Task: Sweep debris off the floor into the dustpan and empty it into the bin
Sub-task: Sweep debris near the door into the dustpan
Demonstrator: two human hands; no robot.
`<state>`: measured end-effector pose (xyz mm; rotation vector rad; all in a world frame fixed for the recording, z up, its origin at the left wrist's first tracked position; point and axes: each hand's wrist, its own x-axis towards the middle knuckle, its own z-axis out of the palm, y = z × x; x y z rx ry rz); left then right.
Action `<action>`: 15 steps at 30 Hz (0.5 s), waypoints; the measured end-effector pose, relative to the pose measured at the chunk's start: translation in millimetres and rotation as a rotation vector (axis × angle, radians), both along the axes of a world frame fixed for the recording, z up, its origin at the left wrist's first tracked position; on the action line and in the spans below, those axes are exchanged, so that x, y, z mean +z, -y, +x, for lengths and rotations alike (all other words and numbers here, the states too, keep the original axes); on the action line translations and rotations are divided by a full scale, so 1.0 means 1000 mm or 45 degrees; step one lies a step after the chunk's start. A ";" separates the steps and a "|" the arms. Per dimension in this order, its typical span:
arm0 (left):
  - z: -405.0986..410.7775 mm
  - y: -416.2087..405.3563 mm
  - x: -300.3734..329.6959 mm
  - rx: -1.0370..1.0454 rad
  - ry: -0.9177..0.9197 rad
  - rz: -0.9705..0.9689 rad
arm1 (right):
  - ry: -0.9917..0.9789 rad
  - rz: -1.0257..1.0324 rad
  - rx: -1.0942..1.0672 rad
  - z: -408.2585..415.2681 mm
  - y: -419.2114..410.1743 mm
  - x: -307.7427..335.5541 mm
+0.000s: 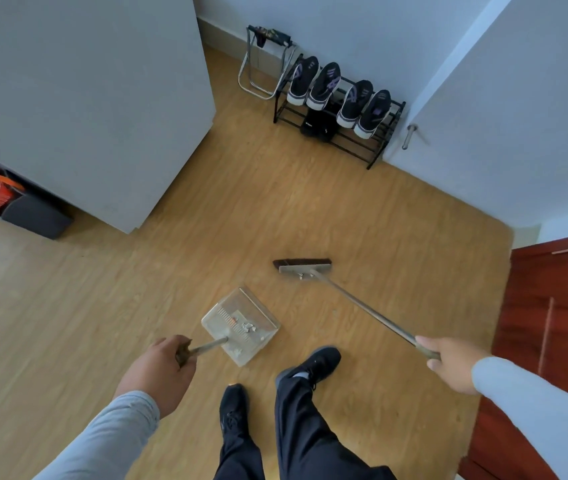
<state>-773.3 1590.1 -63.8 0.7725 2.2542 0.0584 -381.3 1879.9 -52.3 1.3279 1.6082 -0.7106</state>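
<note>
My left hand [157, 370] grips the dustpan [241, 323] handle, pan low over the wood floor [67, 306] with scraps of debris [248, 327] inside. My right hand [455, 363] clenches the broom [305, 266] pole, head ahead, apart from the pan.

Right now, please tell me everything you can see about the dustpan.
The dustpan is a square tray of clear or pale plastic with low walls and a ridged comb strip inside. It holds small white scraps and one orange bit. A thin metal handle runs from its near edge to the left hand, which grips the dark end. The pan sits low over the wooden floor, ahead of the person's shoes; whether it touches the floor I cannot tell. The broom head lies apart from it.
</note>
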 end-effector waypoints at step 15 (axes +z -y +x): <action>-0.003 -0.089 0.020 -0.237 -0.042 0.009 | -0.148 0.114 -0.465 -0.040 0.008 -0.023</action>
